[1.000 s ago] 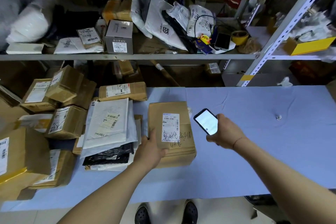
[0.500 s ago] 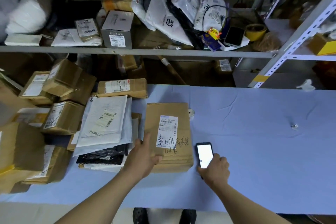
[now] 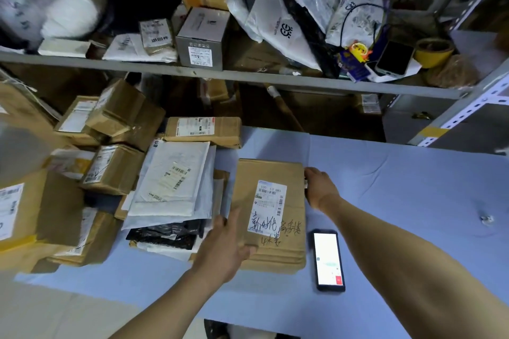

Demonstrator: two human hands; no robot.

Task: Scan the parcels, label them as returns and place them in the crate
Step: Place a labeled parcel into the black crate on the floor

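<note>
A flat brown cardboard parcel (image 3: 271, 201) with a white shipping label and black handwriting lies on the blue table (image 3: 399, 187). My left hand (image 3: 227, 245) rests on its near left corner, thumb on top. My right hand (image 3: 319, 190) touches the parcel's far right edge, beside a small white thing on the table. A phone (image 3: 329, 260) with a lit white screen lies flat on the table just right of the parcel, with no hand on it. No crate is in view.
A heap of brown boxes (image 3: 113, 168) and white mailers (image 3: 173, 176) fills the table's left side. A metal shelf (image 3: 248, 77) behind holds a grey box (image 3: 202, 38), plastic bags, a second phone (image 3: 396, 58) and a tape roll (image 3: 433, 52).
My right hand set the phone down on the table and moved up to the parcel's right edge. My left hand stayed on the parcel's near left corner.
</note>
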